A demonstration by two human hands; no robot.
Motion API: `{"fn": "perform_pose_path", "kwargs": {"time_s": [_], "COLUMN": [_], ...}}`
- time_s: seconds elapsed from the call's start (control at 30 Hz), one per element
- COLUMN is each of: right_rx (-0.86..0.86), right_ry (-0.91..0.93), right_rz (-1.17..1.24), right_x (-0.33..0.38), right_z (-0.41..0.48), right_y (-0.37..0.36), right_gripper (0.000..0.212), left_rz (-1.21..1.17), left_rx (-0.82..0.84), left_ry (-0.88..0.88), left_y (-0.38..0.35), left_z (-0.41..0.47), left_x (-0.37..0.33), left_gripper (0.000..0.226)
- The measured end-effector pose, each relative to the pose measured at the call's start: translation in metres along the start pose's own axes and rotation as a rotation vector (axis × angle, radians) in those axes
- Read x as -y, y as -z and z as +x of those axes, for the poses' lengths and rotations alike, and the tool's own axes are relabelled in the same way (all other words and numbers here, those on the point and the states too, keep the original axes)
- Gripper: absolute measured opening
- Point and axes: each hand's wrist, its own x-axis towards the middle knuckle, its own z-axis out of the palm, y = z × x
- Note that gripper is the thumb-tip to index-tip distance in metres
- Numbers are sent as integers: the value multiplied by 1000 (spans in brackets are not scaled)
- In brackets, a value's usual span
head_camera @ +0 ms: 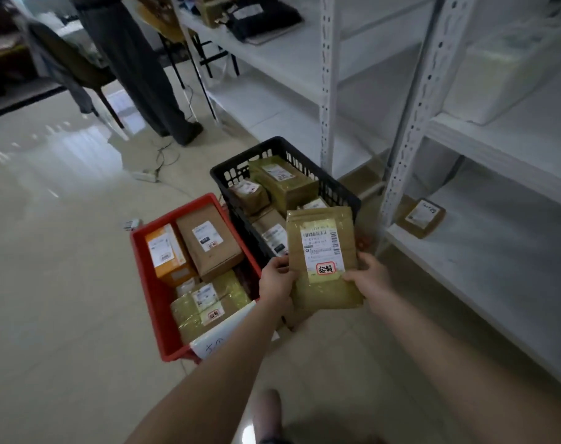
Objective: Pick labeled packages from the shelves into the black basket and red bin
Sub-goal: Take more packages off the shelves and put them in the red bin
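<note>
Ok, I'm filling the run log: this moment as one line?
left hand: grips envelope | right hand: grips envelope | envelope: label up, near basket | basket, bin: part filled | low shelf: one package

Both hands, left hand (pixel 277 278) and right hand (pixel 370 277), hold a labeled package (pixel 322 256) above the black basket (pixel 333 187).

Glossy pale tile floor (pixel 48 219) reflecting light. White metal shelving (pixel 329 91) along right. Dark chair (pixel 64 62) far left, grey cloth (pixel 80 94) draped over it. White power strip (pixel 146 176) and cables (pixel 165 155) on floor near standing person's legs (pixel 138 68).
</note>
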Motion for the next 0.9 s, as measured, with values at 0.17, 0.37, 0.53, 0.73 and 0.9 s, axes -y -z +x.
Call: {"fn": "perform_pose_path", "kwargs": {"time_s": [0.17,0.37,0.53,0.73,0.9], "right_rx": [87,277,345,295,364], "right_ry": [43,15,-64,-215,-334], "right_rz": [-118,-289,-422,-490,-514], "right_x": [18,21,-5,-50,-67], "right_z": [14,32,43,53,54], "right_y": [-112,-254,-325,-353,-353], "right_gripper": [61,63,55,27,13], "left_rz": [-40,75,369,707,954], "left_rx": [-123,-272,-210,-106,21], "left_ry": [51,119,138,32,-77], "left_y": [85,192,254,260,239], "left_z": [56,114,153,206,238], "left_x": [26,64,99,110,110], "left_gripper": [27,50,55,49,60]}}
